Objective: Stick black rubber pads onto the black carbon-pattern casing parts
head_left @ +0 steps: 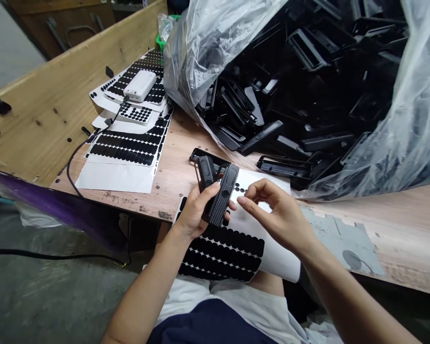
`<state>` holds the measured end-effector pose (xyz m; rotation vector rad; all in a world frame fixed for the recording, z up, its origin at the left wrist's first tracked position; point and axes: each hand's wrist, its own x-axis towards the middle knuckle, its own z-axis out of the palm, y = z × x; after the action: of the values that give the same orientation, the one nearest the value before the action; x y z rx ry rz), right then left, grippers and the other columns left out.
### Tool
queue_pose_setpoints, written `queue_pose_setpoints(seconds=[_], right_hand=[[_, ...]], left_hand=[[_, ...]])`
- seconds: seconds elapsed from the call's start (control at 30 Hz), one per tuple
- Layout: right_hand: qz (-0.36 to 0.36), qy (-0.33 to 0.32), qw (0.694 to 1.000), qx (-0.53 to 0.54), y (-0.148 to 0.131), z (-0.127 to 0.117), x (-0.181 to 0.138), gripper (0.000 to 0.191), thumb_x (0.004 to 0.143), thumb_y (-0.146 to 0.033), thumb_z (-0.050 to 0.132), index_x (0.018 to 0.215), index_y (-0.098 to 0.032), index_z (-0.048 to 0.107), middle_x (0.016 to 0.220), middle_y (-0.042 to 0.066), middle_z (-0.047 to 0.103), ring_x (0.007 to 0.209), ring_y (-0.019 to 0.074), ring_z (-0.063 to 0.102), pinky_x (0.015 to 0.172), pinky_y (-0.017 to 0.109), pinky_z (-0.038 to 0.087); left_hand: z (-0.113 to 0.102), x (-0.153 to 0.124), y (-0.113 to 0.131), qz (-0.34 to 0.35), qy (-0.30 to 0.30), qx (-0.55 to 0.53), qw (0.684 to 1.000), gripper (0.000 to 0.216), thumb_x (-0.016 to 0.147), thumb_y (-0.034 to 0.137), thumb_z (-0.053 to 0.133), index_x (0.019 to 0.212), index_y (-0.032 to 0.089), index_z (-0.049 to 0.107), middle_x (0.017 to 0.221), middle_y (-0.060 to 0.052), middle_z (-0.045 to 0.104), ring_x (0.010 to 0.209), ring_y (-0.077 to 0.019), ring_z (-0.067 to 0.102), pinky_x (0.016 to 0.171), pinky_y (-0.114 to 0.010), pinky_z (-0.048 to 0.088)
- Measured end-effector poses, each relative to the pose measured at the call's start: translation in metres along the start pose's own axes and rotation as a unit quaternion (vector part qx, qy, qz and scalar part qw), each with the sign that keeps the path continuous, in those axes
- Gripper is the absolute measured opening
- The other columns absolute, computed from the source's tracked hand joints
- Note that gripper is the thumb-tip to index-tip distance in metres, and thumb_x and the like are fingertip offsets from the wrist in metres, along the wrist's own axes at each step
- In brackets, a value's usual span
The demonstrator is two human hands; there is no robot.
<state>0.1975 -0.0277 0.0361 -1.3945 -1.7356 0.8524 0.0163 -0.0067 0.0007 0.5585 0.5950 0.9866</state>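
Note:
My left hand (197, 210) is closed around black plastic pieces with a diagonally ribbed face. The nearer ribbed piece (223, 196) stands tilted under my thumb, and a second black piece (207, 172) crosses behind it. Just to the right, my right hand (275, 210) has its thumb and index finger brought together in a pinch; whatever is between them is too small to make out. Under both hands lies a white sheet of black round stickers (232, 239), partly over my lap. Another black piece (200, 154) rests on the table behind my left hand.
A large clear plastic bag (189, 62) full of black plastic parts (261, 136) fills the back right. At the left lie stacked sticker sheets (125, 145) with a white power bank (140, 86) and its cable. A wooden board (75, 62) edges the table; a grey plate (340, 239) lies right.

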Motion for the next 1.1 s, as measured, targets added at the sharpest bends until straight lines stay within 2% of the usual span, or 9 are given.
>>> queue_pose_setpoints(seconds=[0.13, 0.27, 0.33, 0.4, 0.5, 0.57, 0.73, 0.87, 1.1], right_hand=[[-0.101, -0.013, 0.979, -0.178, 0.022, 0.008, -0.015, 0.012, 0.094, -0.033, 0.072, 0.089, -0.023, 0.068, 0.08, 0.005, 0.072, 0.076, 0.025, 0.061, 0.072, 0.041, 0.046], [-0.162, -0.021, 0.979, -0.125, 0.018, 0.007, -0.019, 0.011, 0.096, -0.022, 0.068, 0.086, -0.024, 0.072, 0.081, 0.005, 0.074, 0.077, 0.0228, 0.062, 0.072, 0.039, 0.048], [-0.129, 0.005, 0.991, -0.041, 0.011, -0.001, -0.015, 0.009, 0.093, -0.022, 0.072, 0.085, -0.025, 0.074, 0.082, 0.003, 0.073, 0.079, 0.0217, 0.064, 0.075, 0.038, 0.05], [-0.035, 0.056, 0.994, 0.085, 0.004, -0.011, -0.007, 0.007, 0.089, -0.029, 0.077, 0.083, -0.027, 0.075, 0.081, 0.002, 0.072, 0.08, 0.0204, 0.065, 0.077, 0.038, 0.052], [0.122, 0.092, 0.951, 0.267, -0.005, -0.021, 0.009, 0.017, 0.079, -0.042, 0.087, 0.076, -0.028, 0.078, 0.093, 0.002, 0.074, 0.089, 0.0205, 0.068, 0.081, 0.036, 0.056], [0.166, 0.07, 0.934, 0.309, -0.011, -0.022, 0.018, 0.023, 0.07, -0.045, 0.093, 0.071, -0.027, 0.079, 0.104, 0.003, 0.075, 0.096, 0.0213, 0.068, 0.085, 0.036, 0.057], [0.163, 0.035, 0.944, 0.286, -0.019, -0.013, 0.03, 0.025, 0.066, -0.048, 0.095, 0.075, -0.028, 0.083, 0.114, 0.003, 0.076, 0.1, 0.0207, 0.066, 0.089, 0.035, 0.053], [0.157, 0.032, 0.948, 0.277, -0.019, -0.012, 0.029, 0.025, 0.067, -0.048, 0.095, 0.076, -0.028, 0.083, 0.112, 0.003, 0.075, 0.099, 0.0214, 0.064, 0.089, 0.036, 0.051], [0.145, 0.029, 0.952, 0.268, -0.017, -0.01, 0.029, 0.02, 0.07, -0.044, 0.094, 0.075, -0.029, 0.082, 0.107, 0.002, 0.074, 0.098, 0.0202, 0.064, 0.085, 0.033, 0.05]], left_hand=[[-0.001, 0.001, 0.002, 0.001, -0.029, -0.002, 1.0, 0.048, 0.087, 0.051, 0.077, 0.112, 0.013, 0.062, 0.076, -0.004, 0.072, 0.053, -0.0144, 0.067, 0.05, -0.022, 0.056], [-0.001, 0.001, 0.004, -0.008, -0.027, 0.007, 1.0, 0.05, 0.086, 0.053, 0.076, 0.111, 0.013, 0.062, 0.069, -0.003, 0.07, 0.051, -0.0153, 0.067, 0.049, -0.022, 0.055], [0.0, 0.001, 0.006, -0.016, -0.021, 0.009, 1.0, 0.051, 0.084, 0.054, 0.077, 0.108, 0.012, 0.061, 0.066, -0.003, 0.069, 0.049, -0.0148, 0.066, 0.047, -0.021, 0.053], [0.001, 0.0, 0.007, -0.017, -0.019, 0.003, 1.0, 0.051, 0.082, 0.053, 0.079, 0.105, 0.012, 0.062, 0.069, -0.003, 0.069, 0.05, -0.0145, 0.066, 0.047, -0.021, 0.053], [0.003, 0.0, 0.006, -0.011, -0.024, -0.003, 1.0, 0.051, 0.079, 0.052, 0.081, 0.104, 0.012, 0.062, 0.073, -0.004, 0.07, 0.055, -0.0165, 0.069, 0.045, -0.021, 0.053], [0.004, 0.0, 0.006, -0.01, -0.026, -0.002, 1.0, 0.053, 0.079, 0.052, 0.082, 0.107, 0.011, 0.063, 0.072, -0.003, 0.07, 0.057, -0.0173, 0.07, 0.045, -0.021, 0.052], [0.003, 0.0, 0.005, -0.01, -0.033, 0.0, 0.999, 0.06, 0.078, 0.052, 0.082, 0.117, 0.013, 0.061, 0.072, -0.003, 0.072, 0.054, -0.0174, 0.069, 0.044, -0.021, 0.052], [0.0, 0.0, 0.005, -0.023, -0.052, 0.013, 0.998, 0.052, 0.083, 0.055, 0.078, 0.108, 0.012, 0.062, 0.064, -0.006, 0.071, 0.049, -0.0153, 0.065, 0.045, -0.02, 0.051], [-0.006, 0.001, 0.0, -0.026, -0.057, 0.027, 0.998, 0.047, 0.087, 0.055, 0.074, 0.104, 0.012, 0.065, 0.07, -0.006, 0.073, 0.05, -0.0141, 0.065, 0.047, -0.021, 0.052]])
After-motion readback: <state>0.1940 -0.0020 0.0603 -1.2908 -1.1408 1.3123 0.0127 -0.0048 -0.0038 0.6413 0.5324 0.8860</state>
